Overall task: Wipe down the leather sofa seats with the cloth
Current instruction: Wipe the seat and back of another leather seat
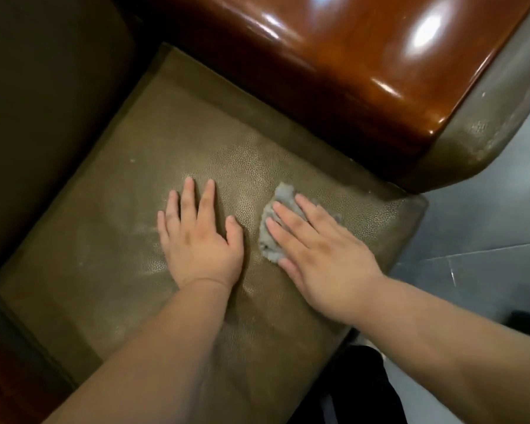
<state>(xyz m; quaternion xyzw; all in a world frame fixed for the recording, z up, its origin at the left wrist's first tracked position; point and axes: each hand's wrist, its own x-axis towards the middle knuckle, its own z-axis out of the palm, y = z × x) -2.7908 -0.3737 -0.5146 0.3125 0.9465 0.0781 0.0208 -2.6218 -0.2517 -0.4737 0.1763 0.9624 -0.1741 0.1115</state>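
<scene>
Fuzzy grey cloth point(271, 228) on pebbled leather seat point(110, 240)

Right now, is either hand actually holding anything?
Neither grips anything. The right hand presses its flat fingers on the grey cloth; the left hand rests bare on the seat.

Dim warm light; bright glare patches on glossy wooden armrest point(364, 56) beyond right hand point(322, 255). Deep shadow far left. Slight overall softness, wide-angle bend at edges.

Cloth point(273, 228) on seat point(110, 228) — armrest point(349, 56) behind, right.
</scene>
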